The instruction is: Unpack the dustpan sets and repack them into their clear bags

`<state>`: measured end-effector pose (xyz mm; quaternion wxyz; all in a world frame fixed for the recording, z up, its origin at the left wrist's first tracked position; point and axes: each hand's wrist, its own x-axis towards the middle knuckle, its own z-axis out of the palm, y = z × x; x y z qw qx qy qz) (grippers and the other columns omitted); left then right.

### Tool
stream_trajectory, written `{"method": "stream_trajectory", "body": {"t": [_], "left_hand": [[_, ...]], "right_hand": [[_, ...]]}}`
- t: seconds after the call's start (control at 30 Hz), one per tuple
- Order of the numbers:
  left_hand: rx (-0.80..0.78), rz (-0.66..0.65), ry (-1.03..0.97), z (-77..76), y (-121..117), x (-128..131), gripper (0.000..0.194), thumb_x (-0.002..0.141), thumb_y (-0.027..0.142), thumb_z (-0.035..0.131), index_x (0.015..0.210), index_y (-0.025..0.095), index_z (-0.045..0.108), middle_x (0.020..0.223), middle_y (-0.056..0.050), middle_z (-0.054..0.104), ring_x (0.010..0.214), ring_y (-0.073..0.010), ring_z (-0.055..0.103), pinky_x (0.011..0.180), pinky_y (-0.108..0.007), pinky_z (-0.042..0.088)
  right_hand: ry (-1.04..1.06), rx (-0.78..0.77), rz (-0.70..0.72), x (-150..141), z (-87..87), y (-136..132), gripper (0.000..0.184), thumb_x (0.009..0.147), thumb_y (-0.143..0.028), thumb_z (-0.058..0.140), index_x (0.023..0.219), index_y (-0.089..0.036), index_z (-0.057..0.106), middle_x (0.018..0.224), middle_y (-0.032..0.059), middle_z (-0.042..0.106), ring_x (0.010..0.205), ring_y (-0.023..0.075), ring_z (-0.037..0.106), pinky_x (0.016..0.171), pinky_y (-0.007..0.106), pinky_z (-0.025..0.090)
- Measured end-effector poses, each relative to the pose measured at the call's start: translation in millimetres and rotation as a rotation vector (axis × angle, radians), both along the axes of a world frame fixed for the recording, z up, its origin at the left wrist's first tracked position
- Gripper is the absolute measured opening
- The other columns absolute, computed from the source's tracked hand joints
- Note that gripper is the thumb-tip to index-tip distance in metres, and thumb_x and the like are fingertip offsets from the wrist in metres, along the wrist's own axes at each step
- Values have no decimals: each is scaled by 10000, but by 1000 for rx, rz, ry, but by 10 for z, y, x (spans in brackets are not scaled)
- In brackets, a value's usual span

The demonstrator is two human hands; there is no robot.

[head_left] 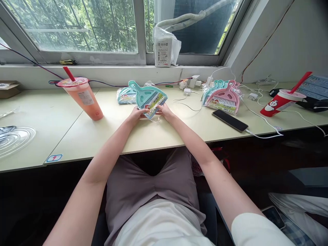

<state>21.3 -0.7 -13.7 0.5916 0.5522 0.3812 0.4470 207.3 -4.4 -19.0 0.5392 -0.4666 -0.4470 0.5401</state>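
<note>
Both my hands hold a mint-green mini dustpan and brush set (pixel 147 95) in clear plastic wrap, tilted over the desk. My left hand (pixel 138 114) grips its lower left edge, while my right hand (pixel 164 111) has its lower right edge. Beneath the set the wrap hangs loose, and some of my fingers are hidden behind it. Just behind on the left lies another wrapped green set (pixel 126 96), partly covered. To the right, a pile of wrapped sets has a pink dustpan and brush set (pixel 225 97) in front and green ones (pixel 206 92) behind.
A tall orange drink cup (pixel 85 100) with a red straw stands at left. Right of me are a black phone (pixel 230 120) on a white cable, a red cup (pixel 278 104), and chargers (pixel 196 82) along the wall. A coil of clear tubing (pixel 19 140) lies far left.
</note>
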Motion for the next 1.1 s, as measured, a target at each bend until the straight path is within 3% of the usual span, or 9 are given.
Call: {"method": "stream_trajectory", "body": {"t": [0.17,0.33,0.43,0.53,0.6,0.7,0.8,0.93,1.1], "left_hand": [[1,-18,17,20,-19,12,526,558,252,851,1050,127,711,980,-107,769,836,-250,737,737,-355,632],[11,31,-7,39,38,-49,484,552,225,823,1010,124,701,963,-100,765,814,-242,728,702,-350,631],[-11,111,-90,62,124,-172,453,555,172,790,993,135,681,918,-74,757,789,-214,722,698,-318,629],[-51,152,-182,114,186,-336,375,608,146,745,977,144,675,887,-60,754,810,-193,727,722,-270,626],[-65,125,-213,148,196,-439,337,638,131,725,972,145,681,892,-64,759,836,-192,732,727,-245,624],[-54,37,-198,168,177,-549,390,648,108,740,1032,154,695,932,-64,769,876,-203,742,729,-240,629],[-38,-15,-157,150,154,-610,461,654,104,763,1106,169,699,949,-58,772,911,-217,749,752,-251,638],[-51,-21,-114,122,150,-667,527,676,118,767,1194,184,692,952,-64,774,934,-239,756,762,-272,649],[-86,-71,-93,105,161,-694,502,700,105,776,1190,176,694,971,-80,772,881,-231,759,700,-254,647]], "right_hand": [[7,15,-7,-13,-27,6,263,847,-263,700,1043,-271,524,1033,-9,699,821,135,692,921,404,633],[69,6,12,16,38,55,86,912,-225,592,994,-237,570,993,18,726,909,154,710,965,408,621],[44,70,-155,164,143,62,156,928,-182,492,1019,-216,614,1053,72,731,1038,180,706,1011,404,597],[-283,238,-473,347,211,3,418,872,-97,422,1214,-221,627,1294,117,650,1233,221,627,1108,466,515],[-564,442,-527,412,214,-62,556,854,-82,430,1353,-270,588,1495,96,512,1422,255,466,1207,527,383],[-806,618,-467,379,192,-150,614,869,-122,503,1446,-331,537,1615,52,372,1528,298,285,1245,582,272],[-833,682,-395,274,197,-182,460,895,-198,596,1325,-352,648,1582,30,421,1503,309,307,1237,570,286],[-738,679,-369,199,252,-161,111,893,-267,682,902,-316,781,1355,29,613,1368,295,459,1203,549,344],[-599,671,-281,237,339,-158,45,840,-291,772,795,-295,771,1228,29,665,1274,266,548,1192,499,351]]}}
